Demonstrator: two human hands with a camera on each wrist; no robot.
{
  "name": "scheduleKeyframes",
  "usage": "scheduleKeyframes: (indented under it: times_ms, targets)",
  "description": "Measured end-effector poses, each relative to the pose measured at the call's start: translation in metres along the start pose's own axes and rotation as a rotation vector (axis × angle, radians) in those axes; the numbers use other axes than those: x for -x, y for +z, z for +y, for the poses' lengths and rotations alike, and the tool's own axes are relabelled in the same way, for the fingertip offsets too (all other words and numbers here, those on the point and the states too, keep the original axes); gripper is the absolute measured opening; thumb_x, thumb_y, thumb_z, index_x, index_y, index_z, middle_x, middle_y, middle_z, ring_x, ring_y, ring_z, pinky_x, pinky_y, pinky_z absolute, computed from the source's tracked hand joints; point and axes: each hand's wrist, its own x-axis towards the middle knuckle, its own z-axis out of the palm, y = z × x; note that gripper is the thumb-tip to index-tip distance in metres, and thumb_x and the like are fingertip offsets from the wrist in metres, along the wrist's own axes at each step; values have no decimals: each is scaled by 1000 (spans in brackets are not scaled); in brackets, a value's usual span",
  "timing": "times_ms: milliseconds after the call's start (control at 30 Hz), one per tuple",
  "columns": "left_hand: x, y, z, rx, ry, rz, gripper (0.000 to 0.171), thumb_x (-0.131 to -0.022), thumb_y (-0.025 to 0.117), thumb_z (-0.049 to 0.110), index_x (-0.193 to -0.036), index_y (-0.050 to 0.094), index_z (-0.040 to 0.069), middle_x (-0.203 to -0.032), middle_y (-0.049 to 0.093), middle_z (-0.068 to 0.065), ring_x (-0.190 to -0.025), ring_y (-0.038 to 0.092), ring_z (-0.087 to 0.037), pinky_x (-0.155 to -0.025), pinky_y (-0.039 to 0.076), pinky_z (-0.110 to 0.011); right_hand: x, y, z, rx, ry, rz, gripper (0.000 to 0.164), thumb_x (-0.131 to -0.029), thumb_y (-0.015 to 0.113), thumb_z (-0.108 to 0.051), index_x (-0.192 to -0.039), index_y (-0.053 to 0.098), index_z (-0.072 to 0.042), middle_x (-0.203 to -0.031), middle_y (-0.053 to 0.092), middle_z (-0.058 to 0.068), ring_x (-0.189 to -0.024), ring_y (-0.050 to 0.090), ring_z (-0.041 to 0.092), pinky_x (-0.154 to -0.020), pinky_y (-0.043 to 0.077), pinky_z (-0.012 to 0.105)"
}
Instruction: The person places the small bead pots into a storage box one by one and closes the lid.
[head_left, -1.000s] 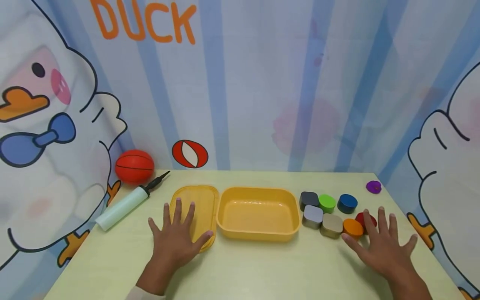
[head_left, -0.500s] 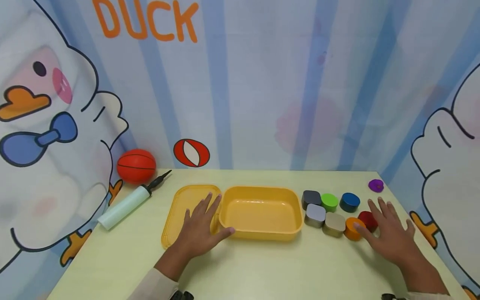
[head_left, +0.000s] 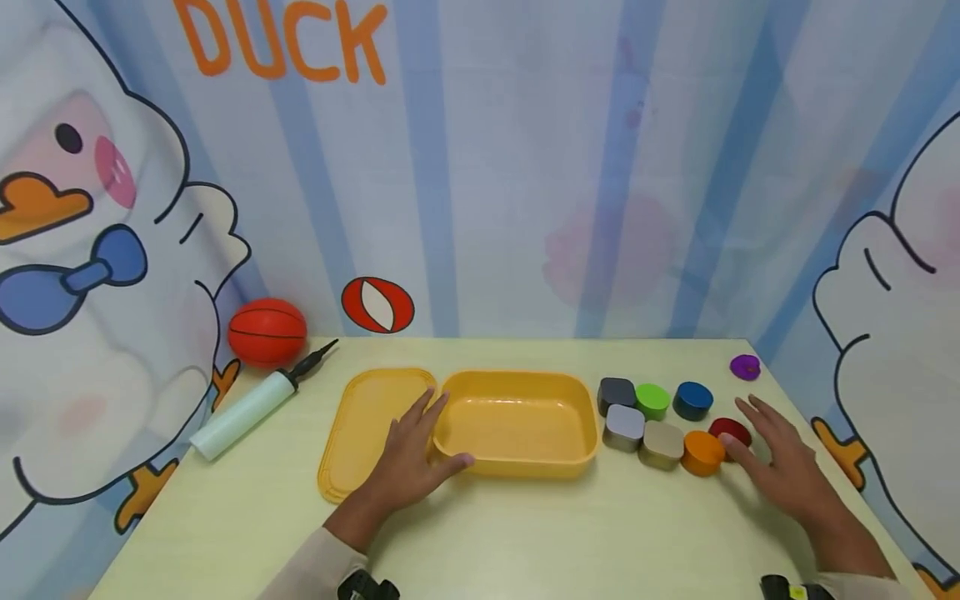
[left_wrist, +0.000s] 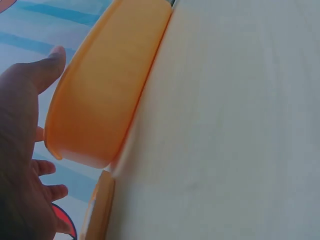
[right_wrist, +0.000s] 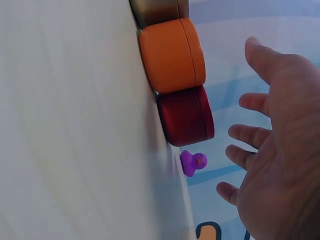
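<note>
My left hand [head_left: 408, 467] is at the left end of a yellow rectangular plastic box [head_left: 532, 468], fingers spread and holding nothing. Its fingertips overlap the box's rim, and the thumb reaches across the near corner. Beneath and left of this hand lies the yellow lid [head_left: 360, 442], partly hidden by it. My right hand [head_left: 787, 475] hovers by the red round tin [head_left: 730, 427], fingers relaxed and apart from it in the right wrist view. An orange tin [right_wrist: 167, 56] stands against the red one. The box holds nothing.
Left of the orange tin are beige [head_left: 662, 444], light grey [head_left: 624, 427], dark grey [head_left: 617, 395], green [head_left: 652, 401] and blue [head_left: 693, 400] tins. A purple toy duck [right_wrist: 192, 162] sits far right. A hand pump [head_left: 247, 412] and red ball [head_left: 267, 333] lie far left.
My left hand has moved right, from over the lid to the box's left end, and turned inward. The fingers of my right hand have drawn closer together beside the red tin.
</note>
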Motion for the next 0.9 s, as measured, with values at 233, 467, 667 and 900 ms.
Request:
scheduleKeyframes:
  times_ms: [233, 467, 667, 900]
  targets:
    - [2, 4, -7, 9, 24, 66, 95, -96, 77, 59, -171, 39, 14, -179, 31, -21, -164, 31, -51, -122, 15, -90, 2, 2, 6, -79, -5, 47, 69, -114, 60, -37, -166, 39, 3, -170, 27, 42, -150, 25, 72, -108, 24, 94]
    - [5, 4, -15, 5, 61, 94, 91, -96, 77, 58, -168, 45, 11, -178, 36, -15, -163, 35, -48, -119, 20, -91, 2, 3, 12, -164, 151, 17, 70, -116, 51, -47, -169, 37, -3, -175, 23, 37, -157, 20, 68, -114, 27, 89]
    - [6, 5, -16, -17, 82, 93, 97, -96, 74, 64, -168, 42, 8, -179, 36, -14, -163, 36, -48, -118, 23, -91, 1, 3, 14, -224, 190, -3, 69, -117, 46, -48, -169, 38, -4, -175, 26, 35, -158, 23, 65, -114, 35, 85]
    - [7, 6, -15, 12, 68, 75, 99, -97, 77, 59, -170, 37, 7, -181, 32, -10, -165, 31, -47, -121, 20, -90, 0, 2, 16, -215, 191, -13, 66, -118, 44, -46, -168, 39, -4, -173, 31, 35, -157, 27, 62, -115, 38, 82]
